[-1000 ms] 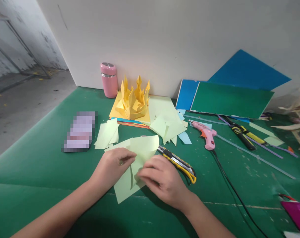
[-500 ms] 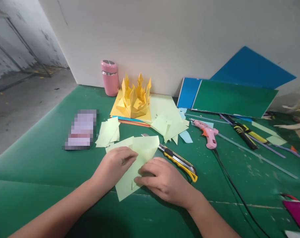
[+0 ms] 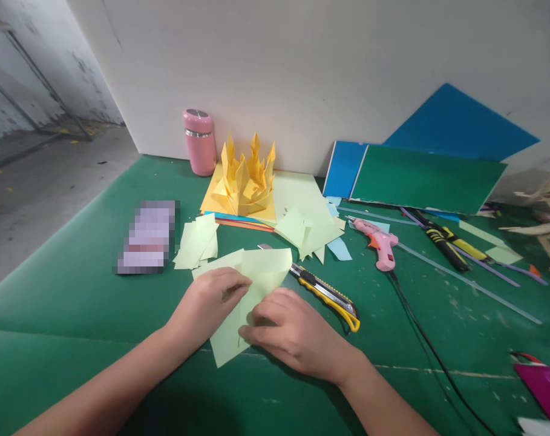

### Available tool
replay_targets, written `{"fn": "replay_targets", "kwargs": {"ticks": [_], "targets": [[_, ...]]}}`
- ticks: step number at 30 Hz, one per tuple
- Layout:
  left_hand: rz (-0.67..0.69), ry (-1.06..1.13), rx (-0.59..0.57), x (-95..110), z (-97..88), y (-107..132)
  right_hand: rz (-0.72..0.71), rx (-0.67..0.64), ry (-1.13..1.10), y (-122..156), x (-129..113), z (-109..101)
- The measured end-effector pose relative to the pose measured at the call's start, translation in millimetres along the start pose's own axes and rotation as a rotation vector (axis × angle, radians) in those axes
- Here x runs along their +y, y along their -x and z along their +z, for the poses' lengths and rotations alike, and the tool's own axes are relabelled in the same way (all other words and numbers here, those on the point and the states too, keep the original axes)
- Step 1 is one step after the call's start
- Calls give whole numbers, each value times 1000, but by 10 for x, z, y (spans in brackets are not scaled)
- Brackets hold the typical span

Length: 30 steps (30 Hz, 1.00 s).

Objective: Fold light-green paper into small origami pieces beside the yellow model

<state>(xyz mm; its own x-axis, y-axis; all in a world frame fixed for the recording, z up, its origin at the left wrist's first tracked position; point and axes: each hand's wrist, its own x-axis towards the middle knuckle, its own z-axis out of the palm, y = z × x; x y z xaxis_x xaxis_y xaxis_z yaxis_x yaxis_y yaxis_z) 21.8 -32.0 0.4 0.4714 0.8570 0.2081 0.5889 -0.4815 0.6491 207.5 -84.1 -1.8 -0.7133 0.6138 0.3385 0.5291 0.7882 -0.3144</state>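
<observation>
A pale green sheet of paper (image 3: 268, 264) lies on the table under both hands, with a flap of it folded over toward its middle. My left hand (image 3: 211, 300) rests on its left part, fingers curled together and pressing on the paper. From the right, my right hand (image 3: 286, 330) has its thumb and fingers closed on the folded flap's edge. A yellow and black utility knife (image 3: 327, 295) lies just beyond my right hand, its blade end beside the paper. Behind are pale green paper scraps (image 3: 196, 241).
A yellow folded-paper crown (image 3: 245, 184) stands on stacked paper near a pink flask (image 3: 199, 145). At left lies a blurred-out flat object (image 3: 148, 236). A pink glue gun (image 3: 380, 242) with a black cord (image 3: 422, 333) and pliers (image 3: 442, 242) lie right. Boards (image 3: 429, 178) lean against the wall.
My right hand has slid slightly left along the folded flap, covering more of its edge. My left hand stays on the paper. The view has shifted slightly.
</observation>
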Motion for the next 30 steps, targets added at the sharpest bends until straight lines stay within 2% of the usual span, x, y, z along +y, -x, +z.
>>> {"fn": "replay_targets", "kwargs": {"ticks": [8, 12, 15, 18, 21, 26, 30], "targets": [[45, 15, 6, -37, 17, 6, -26, -27, -67, 23, 35, -14], [-52, 90, 12, -18, 8, -6, 6, 32, -59, 7, 18, 26], [-270, 297, 3, 39, -22, -37, 20, 138, -15, -8, 2, 43], [-515, 529, -2, 99, -68, -64, -31, 265, 8, -8, -2, 18], [-649, 660, 21, 125, -104, -67, -68, 368, 3, 5, 6, -30], [-693, 762, 53, 129, -117, -59, -73, 504, -28, 15, 11, -60], [-612, 740, 39, 158, -120, -54, 52, 644, -176, 15, -9, -51]]}}
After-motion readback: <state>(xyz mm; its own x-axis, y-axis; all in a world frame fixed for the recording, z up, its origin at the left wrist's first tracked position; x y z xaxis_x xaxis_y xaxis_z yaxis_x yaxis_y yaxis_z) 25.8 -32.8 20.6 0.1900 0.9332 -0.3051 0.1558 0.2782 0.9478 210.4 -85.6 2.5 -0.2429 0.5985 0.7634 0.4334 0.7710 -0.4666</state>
